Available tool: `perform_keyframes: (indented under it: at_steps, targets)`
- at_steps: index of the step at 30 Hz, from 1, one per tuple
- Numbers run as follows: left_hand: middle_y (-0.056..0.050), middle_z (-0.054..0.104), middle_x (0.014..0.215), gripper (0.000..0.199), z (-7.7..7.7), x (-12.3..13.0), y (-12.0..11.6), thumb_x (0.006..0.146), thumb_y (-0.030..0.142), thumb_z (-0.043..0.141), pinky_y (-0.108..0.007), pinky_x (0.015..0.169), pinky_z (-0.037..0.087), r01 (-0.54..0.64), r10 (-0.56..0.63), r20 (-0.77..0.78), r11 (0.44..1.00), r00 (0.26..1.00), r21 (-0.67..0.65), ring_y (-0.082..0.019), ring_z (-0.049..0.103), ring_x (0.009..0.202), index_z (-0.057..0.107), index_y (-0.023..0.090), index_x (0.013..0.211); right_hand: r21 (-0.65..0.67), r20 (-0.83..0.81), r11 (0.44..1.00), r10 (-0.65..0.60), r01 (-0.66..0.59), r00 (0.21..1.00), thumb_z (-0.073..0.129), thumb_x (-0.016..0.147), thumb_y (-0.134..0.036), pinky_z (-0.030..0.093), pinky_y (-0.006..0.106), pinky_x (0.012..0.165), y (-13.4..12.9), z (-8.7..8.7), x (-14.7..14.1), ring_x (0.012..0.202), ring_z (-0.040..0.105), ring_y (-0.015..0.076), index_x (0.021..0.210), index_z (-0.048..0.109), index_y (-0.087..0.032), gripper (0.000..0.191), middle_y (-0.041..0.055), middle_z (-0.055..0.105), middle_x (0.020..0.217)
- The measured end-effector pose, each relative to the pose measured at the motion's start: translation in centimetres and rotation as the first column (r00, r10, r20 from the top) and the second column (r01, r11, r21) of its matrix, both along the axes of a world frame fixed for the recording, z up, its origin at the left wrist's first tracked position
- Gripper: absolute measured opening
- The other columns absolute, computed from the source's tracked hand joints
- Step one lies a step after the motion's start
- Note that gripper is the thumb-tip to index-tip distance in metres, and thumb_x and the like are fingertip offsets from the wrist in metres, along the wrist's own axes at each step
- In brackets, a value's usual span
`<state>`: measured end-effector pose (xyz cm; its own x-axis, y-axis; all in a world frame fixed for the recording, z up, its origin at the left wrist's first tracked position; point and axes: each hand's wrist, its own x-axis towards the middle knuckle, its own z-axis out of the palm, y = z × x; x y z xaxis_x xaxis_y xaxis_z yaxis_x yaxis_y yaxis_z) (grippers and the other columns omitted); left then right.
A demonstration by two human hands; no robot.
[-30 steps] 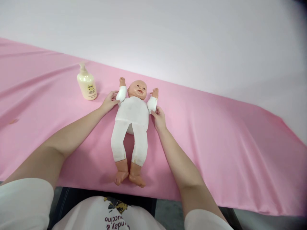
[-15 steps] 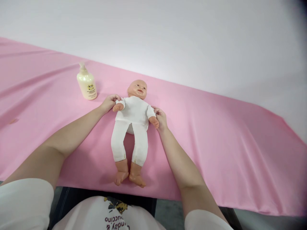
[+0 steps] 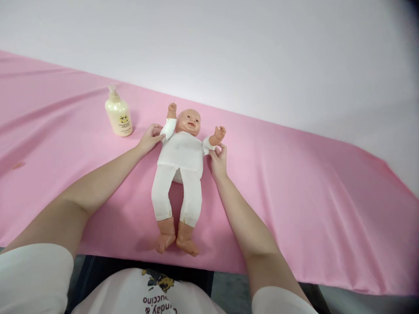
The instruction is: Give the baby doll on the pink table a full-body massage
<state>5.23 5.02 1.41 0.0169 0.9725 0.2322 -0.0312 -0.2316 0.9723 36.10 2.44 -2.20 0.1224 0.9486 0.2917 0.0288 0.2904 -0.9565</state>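
A baby doll (image 3: 180, 150) in a white top and white leggings lies on its back, head away from me, bare feet toward me. Both its arms are raised, with the hands pointing up beside its head. On the doll's left-hand side in the view, my left hand (image 3: 152, 138) is closed on its sleeved upper arm. My right hand (image 3: 219, 161) pinches the other sleeve near the elbow. Some fingertips are hidden behind the sleeves.
A pump bottle (image 3: 118, 115) of pale yellow lotion stands left of the doll's head. The pink cloth (image 3: 294, 209) covers the table and has folds at right. A white wall (image 3: 229, 52) rises behind.
Both doll arms have swung from hanging down beside the body to raised beside the head. My hands have shifted only slightly; the bottle has not moved.
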Motion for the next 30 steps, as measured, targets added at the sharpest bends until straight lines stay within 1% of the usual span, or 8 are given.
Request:
perform_keyframes:
  at_steps: [6,10,13,16,19,23,26,30]
  targets:
    - [0.002,0.063,0.084,0.044,0.0,-0.3,-0.4,0.076,0.036,0.068,-0.028,0.067,0.044,-0.048,0.051,-0.131,0.999,0.99,0.024,-0.013,0.055,0.067,0.047,0.024,0.113,0.003,-0.023,0.998,-0.068,0.068,0.997,0.066,0.083,-0.045,0.055,0.04,0.093,-0.9,0.8,-0.1,0.094,0.069,0.0198,0.125,0.039,-0.029,0.052,0.0037,0.068,0.106]
    - [0.004,0.056,0.077,0.042,-0.2,-0.4,-0.3,0.078,0.039,0.067,-0.027,0.065,0.039,-0.076,0.086,-0.22,0.996,0.972,0.053,-0.013,0.049,0.066,0.052,0.025,0.115,0.032,0.003,0.995,-0.091,0.091,0.996,0.063,0.088,-0.051,0.053,0.043,0.099,-1.2,1.2,0.0,0.105,0.067,0.0215,0.126,0.039,-0.029,0.05,0.0064,0.066,0.114]
    - [0.004,0.053,0.074,0.043,-0.1,-0.5,-0.3,0.078,0.041,0.066,-0.028,0.067,0.038,-0.08,0.095,-0.279,0.995,0.955,0.067,-0.014,0.047,0.067,0.055,0.024,0.116,0.036,0.054,0.989,-0.144,0.142,0.988,0.06,0.09,-0.058,0.053,0.043,0.098,-1.3,1.2,0.1,0.097,0.064,0.0212,0.114,0.047,-0.028,0.041,0.0039,0.064,0.102]
    - [0.003,0.06,0.084,0.049,0.2,-0.5,-0.5,0.077,0.042,0.066,-0.029,0.073,0.041,-0.077,0.094,-0.352,0.995,0.931,0.063,-0.014,0.051,0.073,0.056,0.023,0.121,0.068,0.125,0.984,-0.171,0.163,0.977,0.053,0.093,-0.065,0.053,0.043,0.096,-1.3,1.4,0.1,0.089,0.061,0.0205,0.1,0.054,-0.026,0.039,0.0028,0.062,0.094]
    - [0.0,0.065,0.095,0.057,0.2,-0.5,-0.6,0.075,0.043,0.07,-0.03,0.077,0.043,-0.076,0.09,-0.401,0.996,0.912,0.051,-0.015,0.054,0.078,0.056,0.024,0.126,0.07,0.168,0.989,-0.137,0.127,0.976,0.046,0.096,-0.066,0.052,0.044,0.096,-1.4,1.7,0.0,0.089,0.061,0.0217,0.097,0.06,-0.024,0.044,0.0043,0.065,0.093]
    - [-0.002,0.067,0.104,0.06,-0.4,-0.6,-0.4,0.073,0.044,0.072,-0.031,0.079,0.044,-0.073,0.089,-0.407,0.996,0.909,0.055,-0.017,0.057,0.082,0.055,0.025,0.128,0.04,0.219,0.992,-0.125,0.119,0.968,0.051,0.094,-0.062,0.05,0.046,0.102,-1.3,1.7,0.0,0.098,0.063,0.0234,0.11,0.06,-0.024,0.042,0.0061,0.069,0.103]
    - [-0.002,0.068,0.103,0.059,-0.7,-0.7,-0.2,0.074,0.044,0.072,-0.032,0.081,0.045,-0.076,0.091,-0.413,0.996,0.906,0.051,-0.018,0.059,0.086,0.055,0.025,0.128,0.001,0.159,0.985,-0.173,0.175,0.972,0.057,0.093,-0.056,0.051,0.046,0.1,-1.2,1.3,0.2,0.094,0.065,0.0225,0.131,0.044,-0.026,0.05,0.0046,0.068,0.1]
    - [-0.002,0.068,0.106,0.06,-0.5,-0.6,-0.4,0.076,0.043,0.072,-0.032,0.081,0.045,-0.082,0.096,-0.424,0.995,0.901,0.052,-0.018,0.06,0.086,0.055,0.025,0.13,0.022,0.139,0.981,-0.192,0.191,0.971,0.058,0.093,-0.051,0.052,0.044,0.096,-1.1,0.9,0.4,0.09,0.065,0.0208,0.134,0.033,-0.028,0.053,0.0032,0.066,0.099]
